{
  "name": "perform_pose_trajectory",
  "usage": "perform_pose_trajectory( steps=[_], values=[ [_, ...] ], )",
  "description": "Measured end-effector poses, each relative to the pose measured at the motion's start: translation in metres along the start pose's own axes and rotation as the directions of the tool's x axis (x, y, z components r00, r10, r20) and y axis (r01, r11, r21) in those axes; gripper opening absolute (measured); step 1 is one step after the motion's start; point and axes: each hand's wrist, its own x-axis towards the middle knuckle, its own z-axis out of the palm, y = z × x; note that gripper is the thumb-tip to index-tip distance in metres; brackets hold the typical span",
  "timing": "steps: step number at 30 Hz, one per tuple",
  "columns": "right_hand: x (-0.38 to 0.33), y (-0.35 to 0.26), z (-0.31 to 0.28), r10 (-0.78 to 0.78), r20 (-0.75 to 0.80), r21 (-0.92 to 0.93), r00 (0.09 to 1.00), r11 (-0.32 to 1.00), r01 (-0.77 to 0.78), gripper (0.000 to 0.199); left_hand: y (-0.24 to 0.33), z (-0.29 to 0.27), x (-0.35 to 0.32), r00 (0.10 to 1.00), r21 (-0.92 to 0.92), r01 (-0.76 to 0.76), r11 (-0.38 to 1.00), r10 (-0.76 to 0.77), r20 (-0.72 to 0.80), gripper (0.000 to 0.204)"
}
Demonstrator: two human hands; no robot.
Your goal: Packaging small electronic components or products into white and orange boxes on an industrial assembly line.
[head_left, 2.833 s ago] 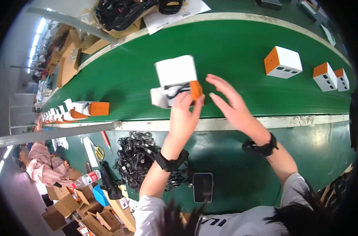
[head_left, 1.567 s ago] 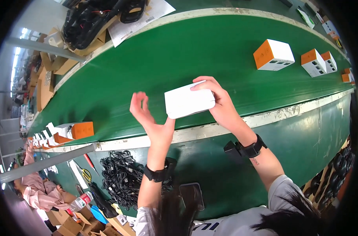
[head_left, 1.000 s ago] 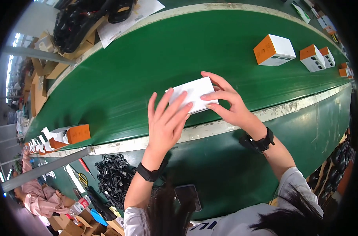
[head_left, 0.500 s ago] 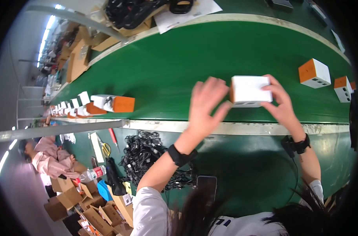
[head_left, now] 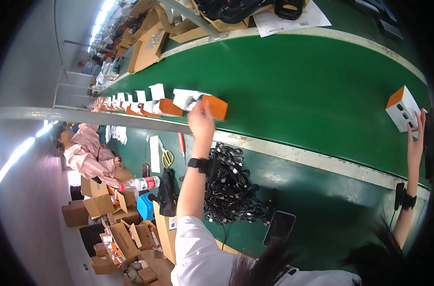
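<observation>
My left hand [head_left: 201, 120] reaches to an open white and orange box [head_left: 214, 106] at the near edge of the green belt. Its fingers are closed at the box's near side, by dark contents that I cannot make out. Out at the far right, my right hand [head_left: 416, 131] holds the side of a closed white and orange box [head_left: 402, 108], with pictures of dark devices on its white face. Part of that hand's grip is hidden. Both wrists wear black bands.
More open boxes [head_left: 170, 107] line the belt [head_left: 293, 81] leftward. Below its pale rail lie a heap of black cables [head_left: 233, 186], a phone [head_left: 279, 229], yellow-handled scissors [head_left: 167, 157] and a bottle [head_left: 143, 183]. A person in pink [head_left: 90, 155] sits at left, above cardboard cartons [head_left: 124, 240].
My hands have parted from around a white box mid-belt. The left has moved to the open box at left, the right to a box at far right. The view has turned leftward.
</observation>
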Motion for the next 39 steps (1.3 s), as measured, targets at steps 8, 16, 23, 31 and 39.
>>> perform_pose_trajectory(
  steps=[8,16,23,31,39],
  values=[
    [-0.024,-0.224,0.067,-0.019,0.358,0.645,0.934,0.728,-0.233,0.044,0.172,0.01,-0.064,0.951,-0.669,0.079,0.739,0.146,0.273,0.014],
    [-0.036,-0.252,0.125,0.187,0.52,0.798,0.833,0.242,-0.552,0.046,0.23,-0.003,-0.087,0.955,-0.72,-0.193,0.667,0.295,0.018,0.051],
    [-0.026,-0.251,0.116,0.236,0.528,0.748,0.816,0.326,-0.579,0.04,0.184,0.016,-0.087,0.942,-0.65,-0.15,0.745,0.308,0.135,0.045],
    [-0.028,-0.234,0.117,0.272,0.542,0.708,0.795,0.361,-0.607,0.03,0.209,0.032,-0.108,0.99,-0.942,0.127,0.311,0.021,0.14,0.049],
    [-0.025,-0.216,0.114,0.257,0.526,0.714,0.811,0.384,-0.585,0.028,0.202,0.038,-0.108,0.956,-0.798,-0.068,0.598,0.268,0.119,0.035]
  ],
)
